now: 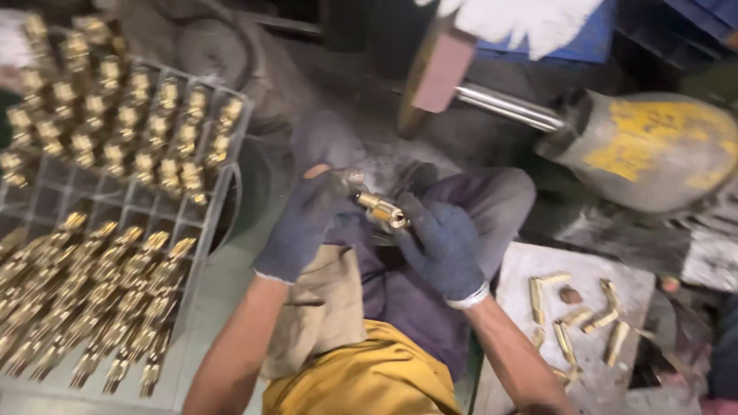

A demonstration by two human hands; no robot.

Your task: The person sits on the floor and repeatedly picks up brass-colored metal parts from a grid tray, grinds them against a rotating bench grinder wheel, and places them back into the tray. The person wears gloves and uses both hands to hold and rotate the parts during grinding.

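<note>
Between both gloved hands' grip (pinched): brass fitting [382,210]

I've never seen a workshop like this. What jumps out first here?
First, the grid tray at left, packed with rows of shiny brass fittings. At the centre, two hands in dark blue gloves, left hand and right hand, hold one brass piece between them. To the right, a few loose brass parts lie on a pale slab, below a big motor with worn yellow paint.
</note>
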